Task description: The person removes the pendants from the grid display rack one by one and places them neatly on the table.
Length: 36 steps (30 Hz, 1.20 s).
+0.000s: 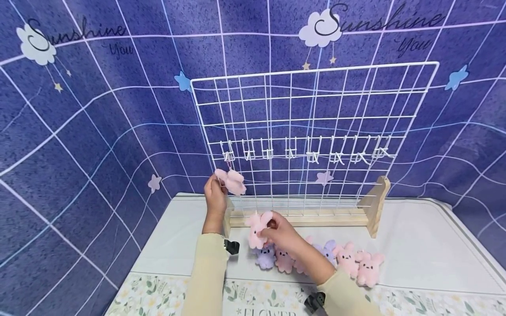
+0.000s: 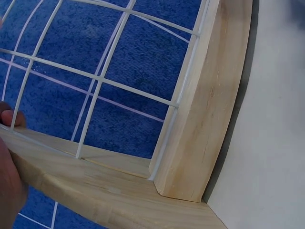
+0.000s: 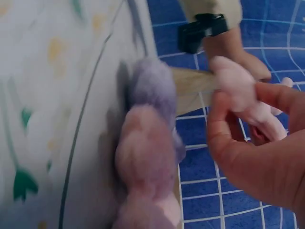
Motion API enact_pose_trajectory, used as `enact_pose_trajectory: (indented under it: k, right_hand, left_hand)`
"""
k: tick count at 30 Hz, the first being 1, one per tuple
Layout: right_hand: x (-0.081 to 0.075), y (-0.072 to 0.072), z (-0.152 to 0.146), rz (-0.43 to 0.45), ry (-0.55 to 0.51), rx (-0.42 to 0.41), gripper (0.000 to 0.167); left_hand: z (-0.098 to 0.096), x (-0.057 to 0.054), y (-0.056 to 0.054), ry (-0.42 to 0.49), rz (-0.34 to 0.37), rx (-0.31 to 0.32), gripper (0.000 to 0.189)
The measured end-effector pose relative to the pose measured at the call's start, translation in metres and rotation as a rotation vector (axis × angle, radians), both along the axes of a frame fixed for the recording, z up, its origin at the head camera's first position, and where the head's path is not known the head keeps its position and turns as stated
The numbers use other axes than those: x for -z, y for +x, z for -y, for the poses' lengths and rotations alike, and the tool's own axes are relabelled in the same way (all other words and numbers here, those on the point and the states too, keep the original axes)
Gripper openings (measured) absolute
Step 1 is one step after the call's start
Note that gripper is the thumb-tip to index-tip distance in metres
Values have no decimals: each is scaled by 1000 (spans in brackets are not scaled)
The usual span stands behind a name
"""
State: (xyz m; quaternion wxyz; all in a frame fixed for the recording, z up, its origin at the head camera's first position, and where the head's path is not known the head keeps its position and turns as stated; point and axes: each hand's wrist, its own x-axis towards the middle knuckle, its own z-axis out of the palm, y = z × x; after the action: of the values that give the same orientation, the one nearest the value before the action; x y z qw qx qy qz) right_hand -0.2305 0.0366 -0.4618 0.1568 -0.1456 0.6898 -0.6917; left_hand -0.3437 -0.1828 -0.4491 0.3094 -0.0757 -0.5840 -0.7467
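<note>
My right hand pinches a pink bunny plush between thumb and fingers, in front of the rack's lower left. The right wrist view shows this pink plush close up in the fingers. My left hand grips the left edge of the white wire grid; part of its fingers is hidden. Right beside those fingers, another pink plush hangs tilted from the leftmost hook by a small chain. Only a sliver of the left hand shows in its wrist view.
Several pink and purple bunny plushes lie in a row before the rack, among them a purple one and a pink one. More hooks line the grid. Wooden feet support it on the white tablecloth.
</note>
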Motion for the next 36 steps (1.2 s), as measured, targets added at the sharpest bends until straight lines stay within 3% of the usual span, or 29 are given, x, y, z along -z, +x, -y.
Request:
enact_pose_trajectory:
  k: [4,11,19,25,30,36]
  right_hand:
    - [2,6,1,-60,120,-58,22]
    - [8,10,3,-123,231,-130,20]
    - [12,11,6,-192,284,-166,21]
    - [11,13,10,-235,403,-163,19]
    - [10,13,14,-257,503,-110,19]
    - [12,13,22,-269,548,-100,39]
  left_hand:
    - [0,0,0,0,-9,12,42]
    - [0,-3,1,8,22,14,45]
    - [-8,-21,22,-4,14,34,40]
    - [-6,-23,29,-47,33,38,44]
    - [-1,-25,27,-100,80,64,42]
    - [9,-11,11,-110,135,85,44]
